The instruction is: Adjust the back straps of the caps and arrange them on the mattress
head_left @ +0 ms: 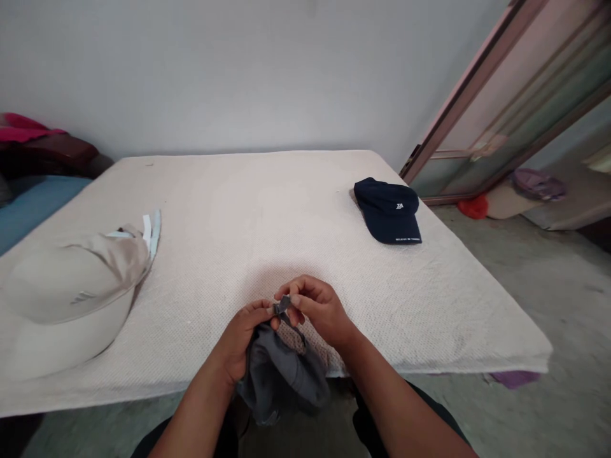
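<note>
A dark grey cap [281, 369] hangs at the table's front edge, its crown low and its back strap up between my hands. My left hand [245, 331] pinches the strap beside its small buckle. The strap's end [285, 302] is between the thumb and fingers of my right hand [317, 308]. On the right of the table lies a navy cap [389, 210] with white lettering, its brim toward me. A beige cap [71, 286] with a stripe logo sits at the left, its light straps sticking up at the back.
The table [248, 203] has a white textured cover and stands against a grey wall [238, 76]. Its front edge runs just below my hands. A framed glass door [501, 108] is at the right. A blue surface [42, 203] lies beyond the left edge.
</note>
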{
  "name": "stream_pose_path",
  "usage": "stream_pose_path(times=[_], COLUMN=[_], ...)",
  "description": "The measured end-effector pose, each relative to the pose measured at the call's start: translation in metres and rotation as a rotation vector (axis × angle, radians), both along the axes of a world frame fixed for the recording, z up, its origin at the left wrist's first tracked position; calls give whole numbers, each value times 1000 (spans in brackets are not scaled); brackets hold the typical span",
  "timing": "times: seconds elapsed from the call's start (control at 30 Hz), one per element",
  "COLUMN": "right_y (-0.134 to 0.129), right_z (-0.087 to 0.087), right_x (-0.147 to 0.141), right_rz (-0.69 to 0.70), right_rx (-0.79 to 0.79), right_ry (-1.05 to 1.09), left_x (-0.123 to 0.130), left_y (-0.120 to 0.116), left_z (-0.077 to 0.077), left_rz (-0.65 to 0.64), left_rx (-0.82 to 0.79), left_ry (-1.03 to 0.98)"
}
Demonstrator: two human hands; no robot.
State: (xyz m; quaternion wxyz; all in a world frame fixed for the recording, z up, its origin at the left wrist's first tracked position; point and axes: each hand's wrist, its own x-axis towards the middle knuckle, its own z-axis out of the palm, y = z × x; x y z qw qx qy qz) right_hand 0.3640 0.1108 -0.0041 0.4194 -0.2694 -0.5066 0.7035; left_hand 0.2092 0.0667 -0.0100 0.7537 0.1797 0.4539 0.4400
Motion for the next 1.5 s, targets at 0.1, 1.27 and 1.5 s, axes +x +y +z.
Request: stream_pose_path(times=[0.1,1.27,1.5], right_y=[4,8,7], right_z=[-7,-2,-5], right_x=[2,10,13], right_rz=[143,143,159], right_rx=[-105,30,62], right_ry=[104,-300,-398], left_x=[-1,3,5], left_y=[0,-4,-5], left_z=[2,4,2], left_rz=[-32,-77,-98], left_rx=[1,-4,7], left_ry=[-41,96,94])
